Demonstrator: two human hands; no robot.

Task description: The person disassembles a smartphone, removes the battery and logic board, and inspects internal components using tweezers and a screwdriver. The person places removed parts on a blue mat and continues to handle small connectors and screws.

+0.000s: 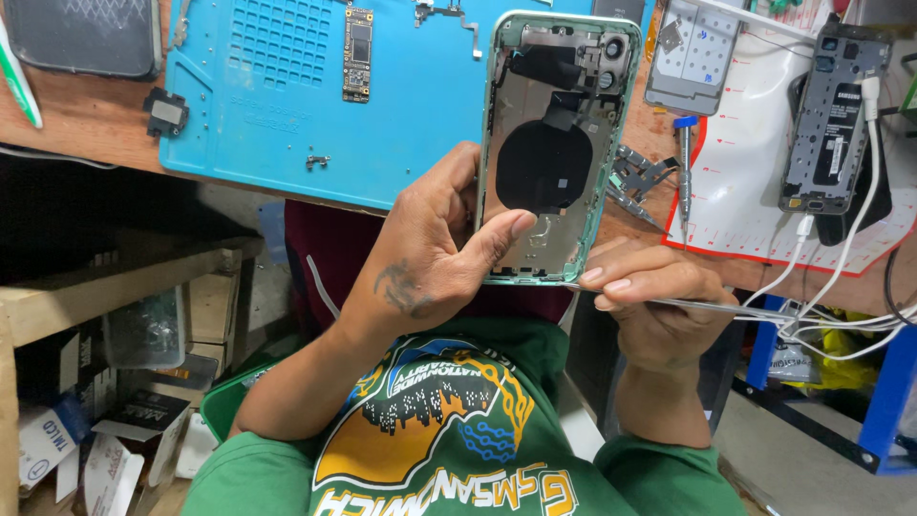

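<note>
My left hand (pixel 430 258) grips an opened phone housing (pixel 559 143) with a mint-green frame, thumb pressed on its lower inside. The housing stands tilted above the bench edge, showing a black round coil and the camera module at its top. My right hand (pixel 650 296) is just below the housing's lower right corner. It pinches thin metal tweezers (pixel 697 306) that lie nearly level, their tips at the housing's bottom edge.
A blue work mat (pixel 267 105) carries a narrow logic board (pixel 358 53) and small screws. A blue-tipped screwdriver (pixel 684 167) and spare tweezers (pixel 635 177) lie right of the housing. Another opened phone (pixel 836 115) with a white cable (pixel 864 191) rests on a white pad. Boxes (pixel 115 449) sit under the bench.
</note>
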